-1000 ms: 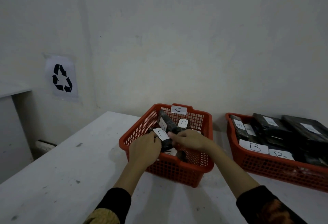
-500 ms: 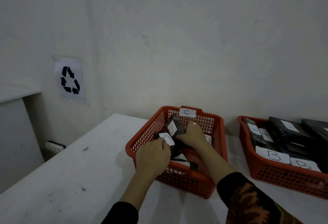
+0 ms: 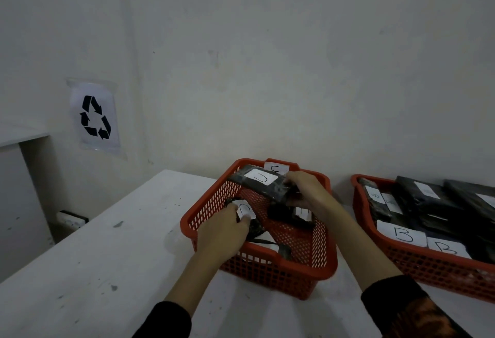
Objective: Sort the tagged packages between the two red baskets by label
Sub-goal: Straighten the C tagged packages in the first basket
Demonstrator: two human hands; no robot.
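Gripping a long black package (image 3: 261, 185) by its right end, the right hand (image 3: 302, 190) is holding it tilted across the far-left corner of the left red basket (image 3: 325, 262), white C tag turned upward, apparently so the letter can be read against the C label (image 3: 276, 168) stuck on the basket's back rim. The left hand (image 3: 222, 233) is reaching over the near-left rim, fingers curled round a smaller black package (image 3: 245, 213) with its own C tag showing, seemingly steadying or lifting it clear of the others lying on the basket floor. Both baskets are sitting along the table's (image 3: 107, 257) far edge by the wall; the right red basket (image 3: 417, 270), well apart, is carrying black packages tagged B (image 3: 401, 234). A recycling sign (image 3: 95, 117) is hanging on the left wall.
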